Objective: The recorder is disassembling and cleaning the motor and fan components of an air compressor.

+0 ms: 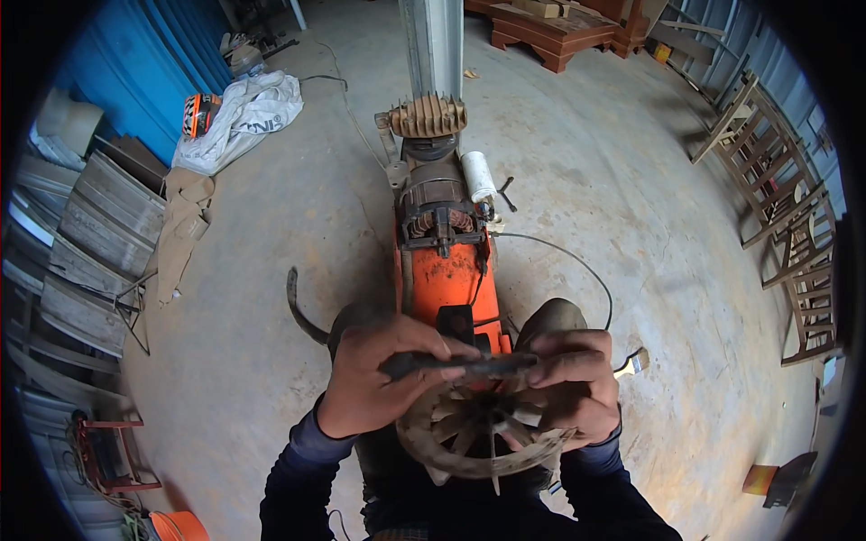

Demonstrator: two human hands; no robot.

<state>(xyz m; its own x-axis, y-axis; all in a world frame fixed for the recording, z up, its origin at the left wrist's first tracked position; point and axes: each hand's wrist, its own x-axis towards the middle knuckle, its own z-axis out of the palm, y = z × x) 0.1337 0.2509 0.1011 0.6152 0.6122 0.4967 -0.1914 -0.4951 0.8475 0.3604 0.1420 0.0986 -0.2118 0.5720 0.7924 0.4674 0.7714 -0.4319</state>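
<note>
Close above my lap, a dirty round fan wheel (492, 466) with pale blades and a dark hub is tilted in my right hand (582, 383), whose fingers curl round its right side. My left hand (370, 374) pinches a dark, flat strip (487, 366), perhaps a rag; its exact kind is unclear. That strip spans the fan's upper edge and reaches my right fingertips. Beyond my hands stands an air compressor with an orange tank (446, 279). On top of it sit an uncovered motor with copper windings (442, 216) and a finned cylinder head (428, 117).
A paintbrush (634, 362) lies on the floor to the right, near a black hose (586, 263). A curved dark strip (302, 307) lies left of my knee. Behind the compressor rises a metal post (433, 50). Wooden chair frames (767, 153) line the right wall.
</note>
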